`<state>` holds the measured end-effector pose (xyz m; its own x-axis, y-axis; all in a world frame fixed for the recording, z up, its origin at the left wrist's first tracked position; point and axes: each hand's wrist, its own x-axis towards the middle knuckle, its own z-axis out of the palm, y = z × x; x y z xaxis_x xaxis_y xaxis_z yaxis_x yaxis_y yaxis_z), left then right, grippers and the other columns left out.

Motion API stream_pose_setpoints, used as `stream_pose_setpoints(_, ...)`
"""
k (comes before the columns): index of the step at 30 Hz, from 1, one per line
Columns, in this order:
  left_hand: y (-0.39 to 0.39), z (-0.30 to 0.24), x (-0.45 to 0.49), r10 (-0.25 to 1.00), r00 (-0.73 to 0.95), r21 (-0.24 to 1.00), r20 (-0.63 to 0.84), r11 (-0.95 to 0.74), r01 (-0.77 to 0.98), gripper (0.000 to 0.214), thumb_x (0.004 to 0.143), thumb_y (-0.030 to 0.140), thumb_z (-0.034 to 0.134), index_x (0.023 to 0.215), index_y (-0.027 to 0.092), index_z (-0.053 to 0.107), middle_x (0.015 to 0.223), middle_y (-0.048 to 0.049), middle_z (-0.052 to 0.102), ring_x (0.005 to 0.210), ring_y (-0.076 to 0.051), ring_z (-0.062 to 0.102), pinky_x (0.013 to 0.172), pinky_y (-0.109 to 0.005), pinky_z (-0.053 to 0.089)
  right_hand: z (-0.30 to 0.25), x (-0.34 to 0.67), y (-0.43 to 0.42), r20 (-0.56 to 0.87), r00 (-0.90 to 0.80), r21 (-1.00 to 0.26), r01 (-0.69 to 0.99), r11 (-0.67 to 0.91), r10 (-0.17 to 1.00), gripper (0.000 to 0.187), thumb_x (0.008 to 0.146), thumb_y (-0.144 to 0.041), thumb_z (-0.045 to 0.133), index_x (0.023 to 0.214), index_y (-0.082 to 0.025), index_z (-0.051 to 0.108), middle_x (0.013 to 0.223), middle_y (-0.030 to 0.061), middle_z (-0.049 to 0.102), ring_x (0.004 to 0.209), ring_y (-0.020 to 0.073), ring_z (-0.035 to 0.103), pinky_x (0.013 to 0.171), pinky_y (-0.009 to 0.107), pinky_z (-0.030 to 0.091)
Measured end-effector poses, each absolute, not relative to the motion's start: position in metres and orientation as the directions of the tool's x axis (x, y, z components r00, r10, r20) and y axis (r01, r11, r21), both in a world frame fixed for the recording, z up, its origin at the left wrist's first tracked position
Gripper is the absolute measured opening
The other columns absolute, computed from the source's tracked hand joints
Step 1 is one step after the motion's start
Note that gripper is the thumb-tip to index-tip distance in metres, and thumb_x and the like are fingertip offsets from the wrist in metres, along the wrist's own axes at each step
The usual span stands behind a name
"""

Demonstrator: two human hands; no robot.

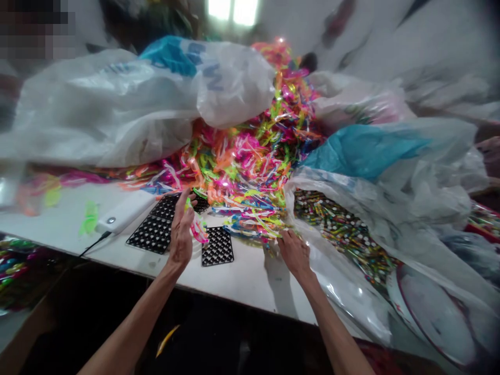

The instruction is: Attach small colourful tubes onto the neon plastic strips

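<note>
Held neon plastic pieces clamped in left hand grip above black trays; rested right hand against colourful pile, its grip impossible to tell.

A small bunch of pink and green plastic strips hangs clasped just above the table. A tangled heap of neon strips sprawls behind it
</note>
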<state>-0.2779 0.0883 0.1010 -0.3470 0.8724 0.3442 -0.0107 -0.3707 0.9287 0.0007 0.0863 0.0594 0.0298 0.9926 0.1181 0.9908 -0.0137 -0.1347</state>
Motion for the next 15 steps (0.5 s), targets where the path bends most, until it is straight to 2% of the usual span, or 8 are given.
stream_pose_setpoints(2, 0.085, 0.101, -0.274, 0.883, -0.317, 0.927, 0.347, -0.374, -0.028, 0.045, 0.087, 0.038, 0.038, 0.131, 0.026, 0.036, 0.131, -0.0052, 0.042, 0.116, -0.022, 0.042, 0.102, -0.041, 0.03, 0.064, -0.008, 0.081, 0.192, 0.063, -0.404, 0.914, 0.02, 0.979, 0.022, 0.084, -0.031, 0.043, 0.093, -0.017, 0.058, 0.088, 0.0075, 0.062, 0.076, 0.0191, 0.058, 0.067, 0.03, 0.042)
stream_pose_setpoints(3, 0.084, 0.1, -0.271, 0.89, -0.3, 0.927, 0.344, -0.373, -0.044, 0.045, 0.088, 0.038, 0.036, 0.132, 0.027, 0.034, 0.133, -0.0049, 0.039, 0.118, -0.022, 0.041, 0.102, -0.04, 0.03, 0.065, -0.015, 0.078, 0.177, 0.096, -0.562, 0.827, 0.02, 0.979, 0.025, 0.082, -0.036, 0.045, 0.09, -0.016, 0.059, 0.08, 0.0067, 0.063, 0.069, 0.0179, 0.057, 0.064, 0.029, 0.043)
stream_pose_setpoints(5, 0.083, 0.098, -0.268, 0.901, -0.273, 0.928, 0.336, -0.366, -0.066, 0.046, 0.089, 0.038, 0.034, 0.133, 0.027, 0.032, 0.136, -0.0042, 0.035, 0.122, -0.022, 0.037, 0.103, -0.04, 0.029, 0.066, -0.035, 0.073, 0.045, 0.14, -0.819, 0.572, -0.044, 0.989, 0.031, 0.077, -0.044, 0.052, 0.081, -0.014, 0.059, 0.062, 0.0043, 0.061, 0.057, 0.0164, 0.056, 0.056, 0.028, 0.044)
stream_pose_setpoints(6, 0.083, 0.097, -0.266, 0.903, -0.268, 0.93, 0.334, -0.363, -0.063, 0.046, 0.089, 0.039, 0.034, 0.133, 0.027, 0.032, 0.137, -0.0039, 0.034, 0.123, -0.022, 0.035, 0.104, -0.04, 0.028, 0.065, -0.047, 0.071, -0.039, 0.138, -0.895, 0.435, -0.096, 0.99, 0.033, 0.073, -0.045, 0.056, 0.079, -0.013, 0.059, 0.058, 0.0033, 0.06, 0.054, 0.0165, 0.056, 0.053, 0.028, 0.044)
stream_pose_setpoints(8, 0.082, 0.095, -0.263, 0.9, -0.273, 0.93, 0.341, -0.365, -0.041, 0.046, 0.088, 0.041, 0.035, 0.132, 0.027, 0.033, 0.137, -0.0034, 0.033, 0.126, -0.022, 0.03, 0.105, -0.04, 0.025, 0.061, -0.074, 0.066, -0.163, 0.094, -0.96, 0.215, -0.18, 0.982, 0.034, 0.065, -0.043, 0.063, 0.079, -0.012, 0.06, 0.058, 0.0031, 0.061, 0.055, 0.0177, 0.058, 0.054, 0.029, 0.046)
stream_pose_setpoints(10, 0.079, 0.097, -0.261, 0.896, -0.278, 0.93, 0.348, -0.367, -0.021, 0.047, 0.088, 0.042, 0.036, 0.132, 0.028, 0.033, 0.139, -0.0028, 0.031, 0.128, -0.021, 0.027, 0.107, -0.039, 0.022, 0.053, -0.101, 0.062, -0.212, 0.045, -0.972, 0.094, -0.215, 0.976, 0.035, 0.062, -0.039, 0.067, 0.082, -0.012, 0.06, 0.061, 0.0032, 0.063, 0.056, 0.0184, 0.059, 0.056, 0.03, 0.048)
stream_pose_setpoints(12, 0.074, 0.1, -0.259, 0.901, -0.272, 0.934, 0.339, -0.356, -0.016, 0.046, 0.088, 0.041, 0.036, 0.132, 0.028, 0.032, 0.139, -0.0025, 0.029, 0.128, -0.021, 0.026, 0.107, -0.039, 0.022, 0.044, -0.123, 0.058, -0.205, 0.01, -0.978, 0.048, -0.205, 0.979, 0.033, 0.063, -0.036, 0.065, 0.086, -0.012, 0.06, 0.063, 0.0029, 0.063, 0.058, 0.018, 0.059, 0.058, 0.03, 0.048)
stream_pose_setpoints(15, 0.066, 0.104, -0.257, 0.913, -0.263, 0.944, 0.312, -0.329, -0.021, 0.045, 0.089, 0.038, 0.037, 0.132, 0.028, 0.032, 0.14, -0.0023, 0.029, 0.127, -0.021, 0.027, 0.106, -0.038, 0.023, 0.031, -0.14, 0.053, -0.127, -0.001, -0.988, 0.093, -0.127, 0.992, 0.037, 0.066, -0.029, 0.063, 0.099, -0.014, 0.058, 0.068, 0.002, 0.063, 0.06, 0.0166, 0.058, 0.058, 0.028, 0.047)
